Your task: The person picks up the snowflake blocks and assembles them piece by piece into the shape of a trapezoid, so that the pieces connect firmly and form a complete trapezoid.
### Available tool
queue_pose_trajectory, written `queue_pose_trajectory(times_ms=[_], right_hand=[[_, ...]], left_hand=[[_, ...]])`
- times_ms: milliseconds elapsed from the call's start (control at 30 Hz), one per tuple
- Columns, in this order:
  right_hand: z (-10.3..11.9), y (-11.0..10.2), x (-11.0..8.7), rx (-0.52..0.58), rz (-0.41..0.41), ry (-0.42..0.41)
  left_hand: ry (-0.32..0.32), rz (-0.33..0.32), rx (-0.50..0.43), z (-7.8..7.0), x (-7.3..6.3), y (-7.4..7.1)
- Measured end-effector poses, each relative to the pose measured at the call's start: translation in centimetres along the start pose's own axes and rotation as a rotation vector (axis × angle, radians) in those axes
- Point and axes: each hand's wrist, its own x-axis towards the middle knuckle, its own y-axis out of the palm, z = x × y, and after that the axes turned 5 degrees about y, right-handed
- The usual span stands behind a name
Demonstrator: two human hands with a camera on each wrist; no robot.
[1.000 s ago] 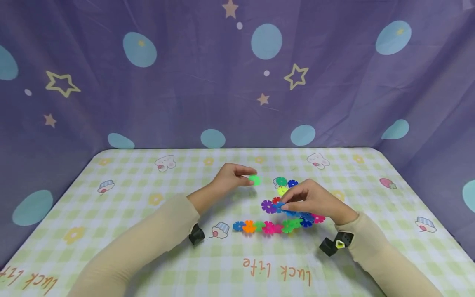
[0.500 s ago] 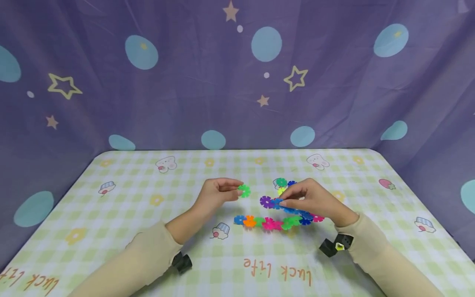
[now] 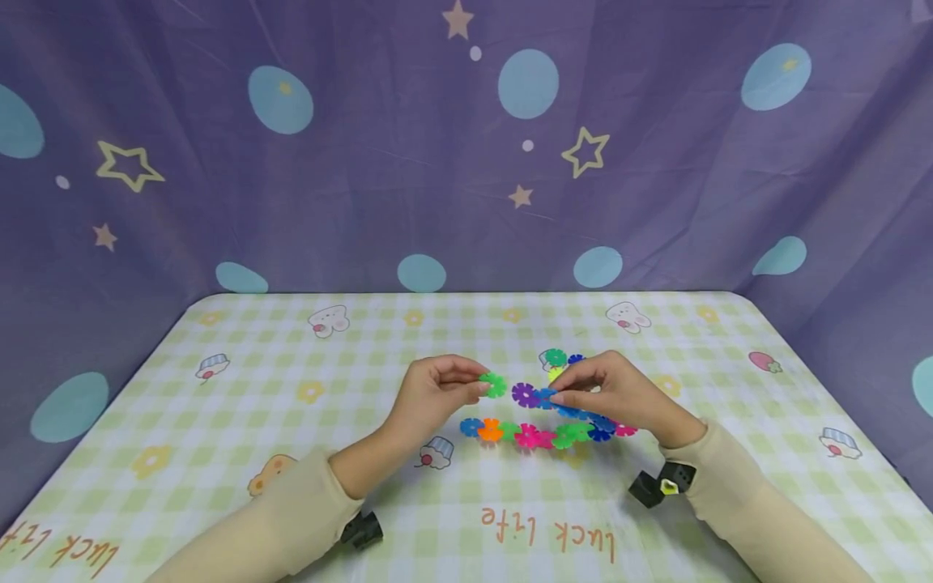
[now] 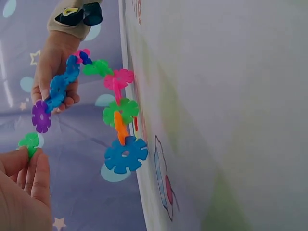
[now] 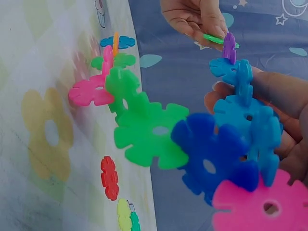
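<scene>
The green disc [image 3: 493, 385], pinched in the left hand [image 3: 435, 397], sits just left of the purple disc [image 3: 524, 395] without touching it, while close on the purple disc's right the right hand [image 3: 619, 397] pinches a blue disc [image 3: 544, 398] of the chain [image 3: 564, 437], whose held stretch runs rightward.

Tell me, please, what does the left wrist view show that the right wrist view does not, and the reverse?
Only the left wrist view shows a beige sleeve and the black device on it.

Only the right wrist view shows a yellow piece.

Both show the left hand pinching a green piece and the right hand holding the chain, with a purple piece at its end.
</scene>
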Motion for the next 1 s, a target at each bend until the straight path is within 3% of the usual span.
queue_pose_trajectory(times_ms=[467,700,1000], right_hand=[[0.18,-0.13,0.0,0.016,0.009,0.003],[0.18,0.0,0.04,0.027,0.013,-0.026],[0.52,0.15,0.56,0.018,0.079,0.078]], left_hand=[[0.103,0.052,0.034,-0.21,0.03,0.7],[0.095,0.05,0.055,-0.07,-0.03,0.95],[0.073,0.034,0.077,-0.01,0.04,1.08]])
